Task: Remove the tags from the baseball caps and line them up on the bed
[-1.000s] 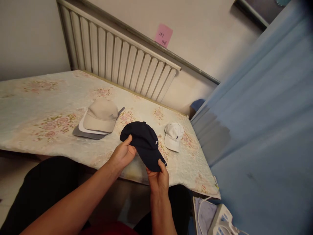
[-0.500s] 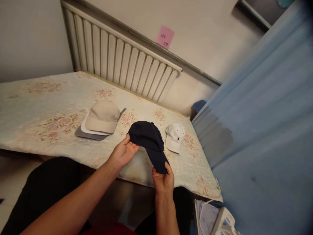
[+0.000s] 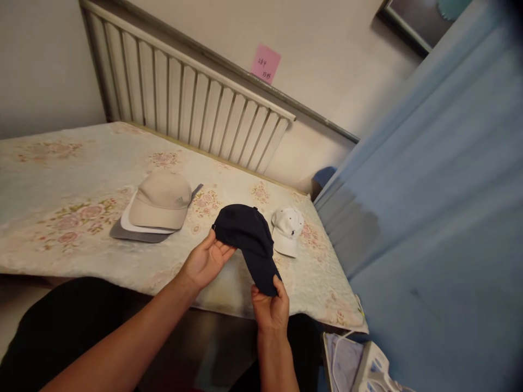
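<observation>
I hold a dark navy cap (image 3: pixel 249 239) above the near edge of a table with a floral cloth (image 3: pixel 61 179). My left hand (image 3: pixel 204 261) is under the back of the crown, palm up, thumb against the rim. My right hand (image 3: pixel 270 307) pinches the tip of the brim, which points down toward me. A stack of caps with a beige cap (image 3: pixel 159 200) on top lies on the table to the left. A small white cap (image 3: pixel 287 230) lies just behind the navy one, to the right.
A white slatted radiator cover (image 3: pixel 196 103) runs along the wall behind the table, with a pink note (image 3: pixel 265 63) above it. A blue curtain (image 3: pixel 429 218) fills the right side. A pale iron-like object (image 3: pixel 368 367) sits low right by the table corner.
The navy cap has turned, so its crown tilts away and the brim hangs down toward me. My left hand has opened out under the crown. The view has shifted slightly.
</observation>
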A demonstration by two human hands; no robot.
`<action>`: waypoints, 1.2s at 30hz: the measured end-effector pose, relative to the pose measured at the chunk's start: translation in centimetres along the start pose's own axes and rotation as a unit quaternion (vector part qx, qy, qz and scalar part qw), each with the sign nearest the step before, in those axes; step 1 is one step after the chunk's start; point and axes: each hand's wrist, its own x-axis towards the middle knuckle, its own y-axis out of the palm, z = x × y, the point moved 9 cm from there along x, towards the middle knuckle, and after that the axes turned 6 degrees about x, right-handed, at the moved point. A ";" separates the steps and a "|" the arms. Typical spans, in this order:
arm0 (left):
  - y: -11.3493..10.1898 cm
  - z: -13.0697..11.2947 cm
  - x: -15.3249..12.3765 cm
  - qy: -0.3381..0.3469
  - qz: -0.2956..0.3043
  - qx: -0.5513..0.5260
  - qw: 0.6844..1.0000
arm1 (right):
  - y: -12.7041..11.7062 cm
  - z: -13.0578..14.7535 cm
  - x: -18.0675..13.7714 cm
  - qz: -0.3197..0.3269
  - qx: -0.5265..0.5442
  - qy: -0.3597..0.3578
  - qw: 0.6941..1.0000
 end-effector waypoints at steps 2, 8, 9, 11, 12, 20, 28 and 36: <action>0.2 1.0 0.1 -0.032 0.021 0.037 0.999 | 0.8 -0.4 -0.2 0.002 -0.005 0.000 1.000; 0.0 1.2 1.2 -0.053 0.059 0.094 0.992 | 2.9 -2.5 -0.7 0.024 -0.019 -0.009 0.999; 0.0 1.0 1.5 -0.056 0.061 0.092 0.992 | 3.2 -2.8 -0.6 0.032 -0.025 -0.016 0.999; -0.4 0.4 2.1 -0.061 0.060 0.088 0.992 | 3.7 -3.3 -0.6 0.052 -0.041 -0.028 0.997; -0.6 0.1 2.3 -0.064 0.059 0.088 0.992 | 4.1 -3.5 -0.6 0.062 -0.049 -0.032 0.996; -4.8 -3.2 3.6 -0.074 0.040 0.089 0.993 | 7.5 -4.5 -0.8 0.134 0.024 0.027 0.990; -9.9 -5.0 5.1 -0.104 0.043 0.048 0.992 | 7.4 -7.9 0.9 0.135 0.002 0.106 0.985; -10.6 -4.3 4.3 -0.199 0.002 0.001 0.980 | 7.4 -10.1 3.4 0.107 -0.010 0.120 0.987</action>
